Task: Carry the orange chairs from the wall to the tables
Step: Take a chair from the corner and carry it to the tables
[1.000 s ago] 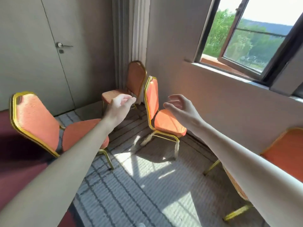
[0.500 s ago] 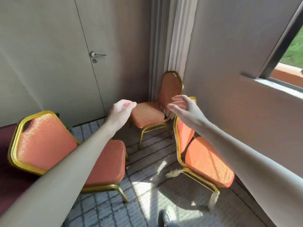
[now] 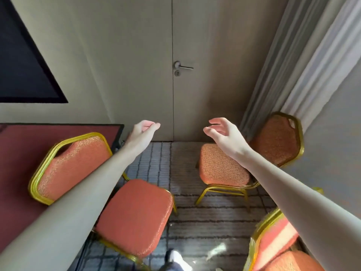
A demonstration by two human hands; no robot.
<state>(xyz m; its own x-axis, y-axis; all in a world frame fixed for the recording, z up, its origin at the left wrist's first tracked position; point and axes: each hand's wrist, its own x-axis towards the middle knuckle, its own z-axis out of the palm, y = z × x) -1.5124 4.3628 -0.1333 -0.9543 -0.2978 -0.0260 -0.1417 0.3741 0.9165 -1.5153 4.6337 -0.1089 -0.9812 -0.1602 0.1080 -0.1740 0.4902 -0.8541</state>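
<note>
Three orange chairs with gold frames stand around me. One chair [image 3: 134,216] is at the left, its back against a red-topped table [image 3: 17,153]. A second chair [image 3: 222,169] sits in the far right corner by the curtain. Only part of a third chair [image 3: 273,241] shows at the bottom right. My left hand [image 3: 142,133] is stretched out in the air above the left chair, fingers loosely curled, holding nothing. My right hand [image 3: 224,135] hovers over the corner chair's seat with fingers spread and relaxed, touching nothing.
A closed grey door [image 3: 205,75] with a lever handle [image 3: 183,67] faces me. A pale curtain [image 3: 304,67] hangs at the right. A dark screen [image 3: 21,65] is on the left wall. Patterned carpet [image 3: 205,222] lies between the chairs; my foot [image 3: 175,261] shows at the bottom.
My view has swung left, away from the window, toward the door. The corner chair now lies under my right hand and the left chair is closer. Both hands stay outstretched, holding nothing.
</note>
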